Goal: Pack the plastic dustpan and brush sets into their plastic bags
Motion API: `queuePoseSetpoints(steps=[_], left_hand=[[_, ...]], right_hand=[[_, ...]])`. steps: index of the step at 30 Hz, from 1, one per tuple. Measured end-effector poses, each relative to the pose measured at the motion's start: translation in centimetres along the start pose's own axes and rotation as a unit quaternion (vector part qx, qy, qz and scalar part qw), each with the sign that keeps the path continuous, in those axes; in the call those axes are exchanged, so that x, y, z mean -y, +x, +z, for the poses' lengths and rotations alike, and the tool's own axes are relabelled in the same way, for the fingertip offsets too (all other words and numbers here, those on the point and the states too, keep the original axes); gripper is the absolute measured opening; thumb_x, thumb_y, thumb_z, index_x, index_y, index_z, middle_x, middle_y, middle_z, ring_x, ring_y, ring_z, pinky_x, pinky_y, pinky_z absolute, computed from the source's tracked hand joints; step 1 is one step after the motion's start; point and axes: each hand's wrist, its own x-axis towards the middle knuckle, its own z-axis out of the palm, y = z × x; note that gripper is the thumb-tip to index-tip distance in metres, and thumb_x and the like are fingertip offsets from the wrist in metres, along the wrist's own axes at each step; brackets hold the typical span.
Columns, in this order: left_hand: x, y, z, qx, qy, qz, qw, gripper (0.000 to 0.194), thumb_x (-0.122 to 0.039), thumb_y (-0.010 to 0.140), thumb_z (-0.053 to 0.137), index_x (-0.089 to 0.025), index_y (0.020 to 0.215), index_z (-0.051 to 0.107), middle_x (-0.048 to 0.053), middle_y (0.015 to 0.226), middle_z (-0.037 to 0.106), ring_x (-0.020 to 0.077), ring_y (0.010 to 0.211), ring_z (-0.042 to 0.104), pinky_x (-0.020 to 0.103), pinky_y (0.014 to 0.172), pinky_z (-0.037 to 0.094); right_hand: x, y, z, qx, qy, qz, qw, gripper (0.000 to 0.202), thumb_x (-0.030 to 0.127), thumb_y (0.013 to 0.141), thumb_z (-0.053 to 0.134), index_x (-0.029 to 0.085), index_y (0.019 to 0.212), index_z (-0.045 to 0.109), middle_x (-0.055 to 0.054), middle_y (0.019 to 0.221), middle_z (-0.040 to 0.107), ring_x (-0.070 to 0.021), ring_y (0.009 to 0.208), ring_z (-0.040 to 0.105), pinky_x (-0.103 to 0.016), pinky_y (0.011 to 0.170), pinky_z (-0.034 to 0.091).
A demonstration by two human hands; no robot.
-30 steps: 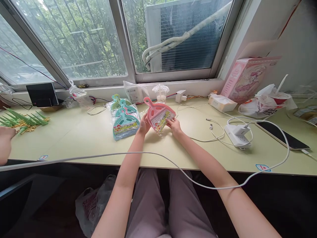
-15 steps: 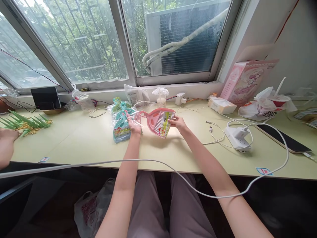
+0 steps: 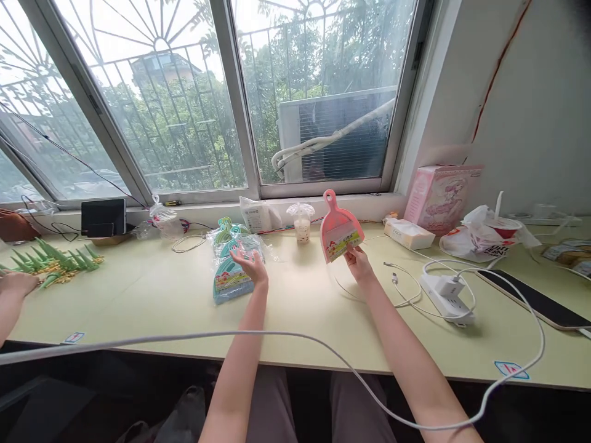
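Gripped by its labelled edge, a pink dustpan [image 3: 340,226] is held up above the table by my right hand [image 3: 360,263], its handle pointing upward. A printed label covers its lower part; whether a brush sits behind it is hard to see. My left hand [image 3: 253,266] is open, palm up and fingers spread, beside a pile of bagged dustpan sets [image 3: 231,280] in blue and green. Clear plastic wrapping [image 3: 265,247] lies just beyond those fingers.
A drink cup [image 3: 302,229] stands near the window. On the right are a tissue pack [image 3: 409,234], a pink box [image 3: 441,200], a power strip [image 3: 447,298] with cables and a phone [image 3: 535,299]. At far left, another person's hand [image 3: 17,286] touches green plastic stems [image 3: 58,261].
The pink dustpan has turned upright and moved right and away from my left hand. My left hand has let go of its handle end and opened. The view has tilted upward.
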Motion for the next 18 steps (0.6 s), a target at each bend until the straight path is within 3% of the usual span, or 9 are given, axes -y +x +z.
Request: queuePoseSetpoints(steps=[2,3,4,6,9,11,14,18], left_hand=[[-0.8,-0.5,-0.3,-0.119,0.082,0.074,0.987,0.091,-0.044,0.091,0.055,-0.012,0.159,0.003,0.022,0.168,0.004,0.0303,0.157,0.006,0.050,0.126,0.013],[-1.1,-0.8,-0.3,-0.133,0.098,0.107,0.980,0.091,-0.045,0.091,0.057,-0.012,0.159,0.007,0.022,0.168,0.000,0.0311,0.157,-0.001,0.052,0.126,0.005],[-1.5,-1.3,-0.2,-0.113,0.095,0.142,0.979,0.088,-0.048,0.091,0.056,-0.012,0.159,0.011,0.021,0.168,0.001,0.0315,0.157,-0.004,0.052,0.126,0.000],[-1.9,-2.5,0.5,0.017,0.030,0.180,0.983,0.078,-0.055,0.095,0.047,-0.018,0.158,0.021,0.018,0.167,0.017,0.0310,0.157,0.008,0.053,0.126,0.005],[-1.9,-4.9,2.5,0.274,-0.114,0.108,0.949,0.067,-0.059,0.097,0.042,-0.024,0.154,0.032,0.014,0.152,0.048,0.0291,0.144,0.042,0.050,0.119,0.032],[-1.6,-6.2,3.7,0.328,-0.161,0.035,0.930,0.063,-0.058,0.096,0.046,-0.024,0.149,0.041,0.012,0.144,0.056,0.0275,0.133,0.054,0.045,0.111,0.043],[-1.0,-7.0,4.4,0.276,-0.167,-0.002,0.947,0.054,-0.054,0.098,0.044,-0.022,0.141,0.049,0.011,0.139,0.060,0.0244,0.128,0.057,0.040,0.109,0.044],[-1.0,-6.5,3.7,0.204,-0.130,0.010,0.970,0.049,-0.050,0.101,0.039,-0.021,0.138,0.052,0.011,0.131,0.064,0.0233,0.121,0.060,0.039,0.105,0.045]], right_hand=[[-0.3,-0.6,0.8,0.027,0.013,0.032,0.999,0.041,0.031,0.059,0.089,0.022,0.093,0.069,-0.004,0.100,0.076,-0.0203,0.097,0.073,-0.032,0.089,0.061],[-0.4,-1.0,1.3,0.040,0.013,0.047,0.998,0.043,0.031,0.057,0.091,0.021,0.093,0.070,-0.003,0.098,0.076,-0.0199,0.094,0.073,-0.031,0.087,0.061],[-0.6,-1.3,1.7,0.052,0.010,0.061,0.997,0.044,0.030,0.055,0.092,0.020,0.092,0.070,-0.004,0.096,0.076,-0.0196,0.091,0.073,-0.032,0.086,0.061],[-1.0,-2.2,2.6,0.074,-0.004,0.083,0.994,0.045,0.030,0.054,0.093,0.019,0.091,0.071,-0.004,0.094,0.076,-0.0195,0.087,0.073,-0.032,0.084,0.061],[-1.4,-3.2,3.8,0.111,-0.042,0.104,0.987,0.042,0.031,0.059,0.091,0.020,0.095,0.072,-0.005,0.096,0.076,-0.0194,0.086,0.072,-0.033,0.085,0.060],[-1.3,-3.5,4.2,0.132,-0.095,0.107,0.981,0.036,0.033,0.066,0.085,0.021,0.097,0.072,-0.005,0.099,0.076,-0.0201,0.089,0.072,-0.035,0.087,0.060],[-0.6,-2.9,3.9,0.099,-0.229,0.097,0.963,0.024,0.031,0.074,0.074,0.022,0.096,0.071,-0.007,0.101,0.076,-0.0238,0.095,0.072,-0.039,0.090,0.059],[1.0,-1.4,1.0,-0.046,-0.377,0.062,0.923,0.035,0.021,0.079,0.064,0.020,0.114,0.065,-0.015,0.119,0.071,-0.0330,0.119,0.062,-0.051,0.103,0.048]])
